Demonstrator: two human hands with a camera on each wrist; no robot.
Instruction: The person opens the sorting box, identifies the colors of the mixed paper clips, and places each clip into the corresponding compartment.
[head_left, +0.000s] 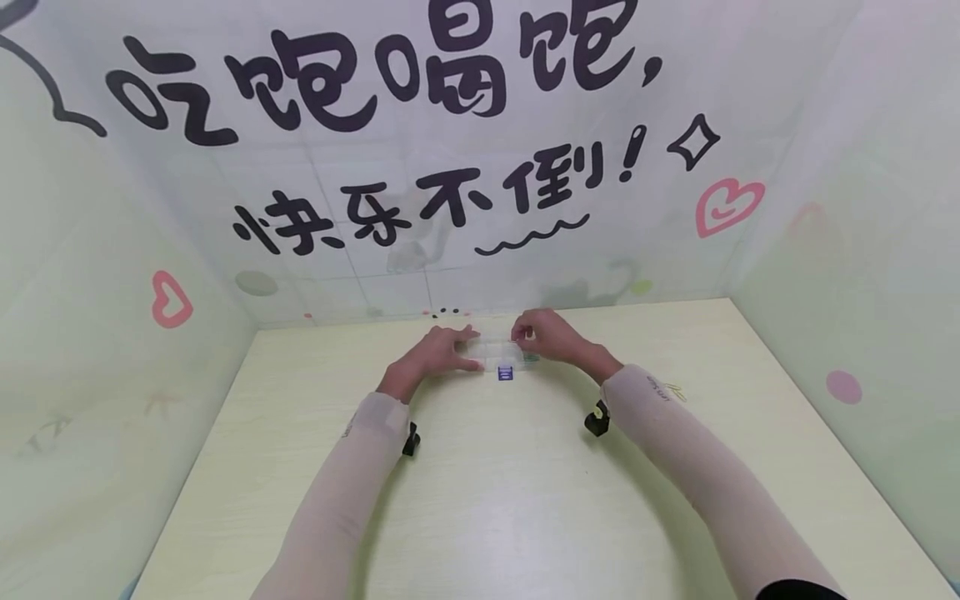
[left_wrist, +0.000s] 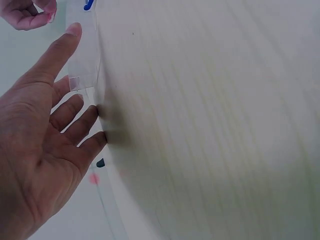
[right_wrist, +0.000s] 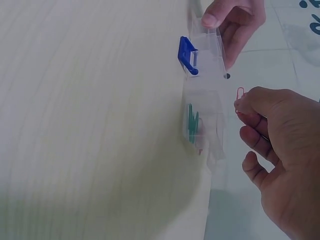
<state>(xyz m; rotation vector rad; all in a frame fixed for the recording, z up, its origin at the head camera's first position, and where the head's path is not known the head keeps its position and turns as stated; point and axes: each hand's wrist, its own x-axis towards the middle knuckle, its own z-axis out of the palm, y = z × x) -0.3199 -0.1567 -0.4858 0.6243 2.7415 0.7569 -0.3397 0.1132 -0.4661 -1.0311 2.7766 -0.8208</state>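
Pinching a pink paper clip [right_wrist: 239, 95] between thumb and forefinger, the right hand [right_wrist: 280, 150] hovers just beside a clear plastic box [right_wrist: 205, 100] standing at the far middle of the tabletop [head_left: 525, 500]. Green clips [right_wrist: 192, 124] lie in one compartment, and a blue clasp [right_wrist: 188, 56] sits on the box's front. The left hand [left_wrist: 45, 135], grip wide with straight fingers, steadies the box's other end

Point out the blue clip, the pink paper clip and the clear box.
blue clip [right_wrist: 187, 55], right wrist view, on its blue body.
pink paper clip [right_wrist: 239, 94], right wrist view, on the loop above the fingers.
clear box [right_wrist: 210, 107], right wrist view, on its transparent wall.
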